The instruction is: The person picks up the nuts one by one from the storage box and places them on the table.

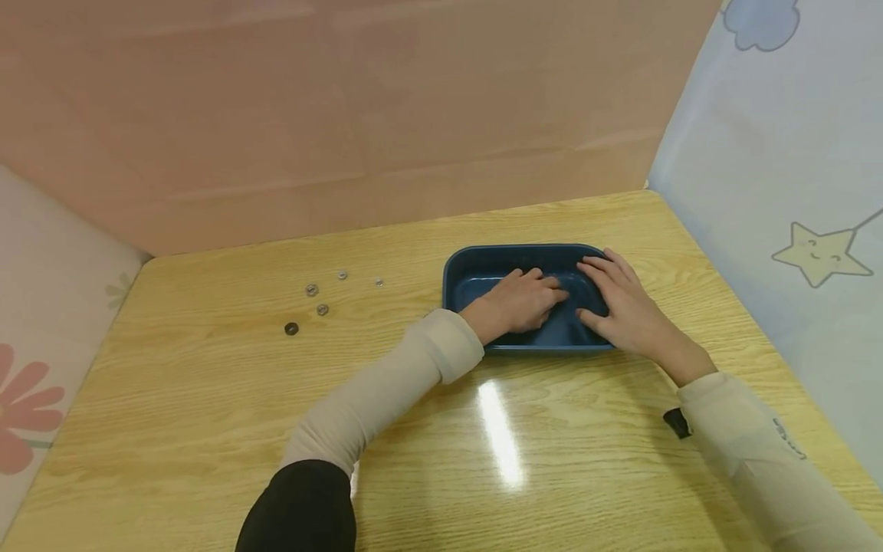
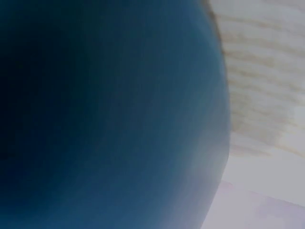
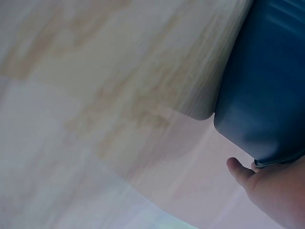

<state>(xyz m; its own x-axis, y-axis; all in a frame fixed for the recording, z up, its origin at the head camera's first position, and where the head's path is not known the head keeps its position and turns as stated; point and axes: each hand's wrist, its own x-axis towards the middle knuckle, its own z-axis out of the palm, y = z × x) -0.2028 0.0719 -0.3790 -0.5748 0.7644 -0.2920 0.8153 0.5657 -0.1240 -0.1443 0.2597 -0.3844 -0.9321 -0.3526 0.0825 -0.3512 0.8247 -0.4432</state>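
A dark blue, rounded rectangular plastic box (image 1: 566, 331) rests on the table. Inside it reaches my left hand (image 1: 519, 300), back up and fingers bent down toward the floor of the box; whatever lies beneath those fingertips is hidden, so I cannot tell whether they pinch anything. My right hand (image 1: 624, 310) grips the right end of the box, thumb and fingers over the rim. From the right wrist, that hand shows at the rim beside the blue wall (image 3: 262, 95). The left wrist view is filled mostly by a blurred blue wall (image 2: 143, 114).
Left of the box lie several small nuts, among them a black nut (image 1: 291, 328) and metal nuts (image 1: 313, 290). A pinkish-brown panel (image 1: 345, 115) stands behind the wooden table (image 1: 207, 399); a patterned panel (image 1: 786, 153) borders the right side.
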